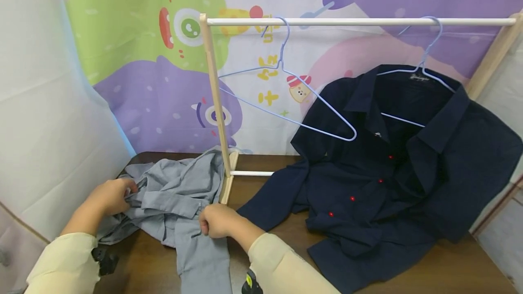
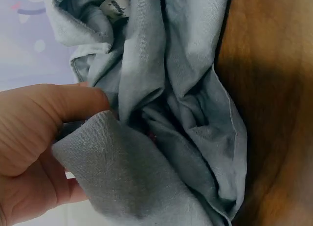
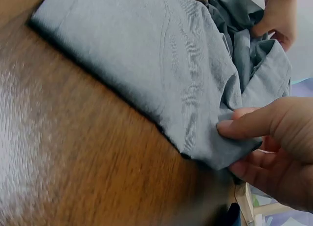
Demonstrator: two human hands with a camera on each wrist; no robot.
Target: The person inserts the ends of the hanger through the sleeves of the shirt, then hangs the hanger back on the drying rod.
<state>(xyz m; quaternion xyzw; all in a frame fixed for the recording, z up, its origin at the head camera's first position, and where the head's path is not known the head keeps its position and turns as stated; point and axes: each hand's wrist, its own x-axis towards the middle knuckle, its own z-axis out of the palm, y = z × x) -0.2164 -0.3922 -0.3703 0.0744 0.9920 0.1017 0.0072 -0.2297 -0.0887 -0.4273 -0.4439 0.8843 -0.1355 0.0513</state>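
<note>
A crumpled grey shirt [image 1: 175, 189] lies on the left part of the brown table, one long piece of it hanging toward the near edge. My left hand [image 1: 110, 196] pinches its cloth at the left; in the left wrist view, the thumb lies over a fold, and a pale label [image 2: 116, 7] shows inside the shirt. Over at the shirt's right side, my right hand [image 1: 220, 221] pinches an edge of the fabric between thumb and fingers, seen closely in the right wrist view. Some fingertips are hidden behind the cloth.
A rack with a white rail [image 1: 359, 22] and wooden posts stands behind. From it hang a bare blue hanger [image 1: 282, 65] and a dark navy shirt [image 1: 367, 221] on a second hanger, spilling onto the table [image 1: 135, 262]. A cartoon-print curtain [image 1: 163, 99] covers the back.
</note>
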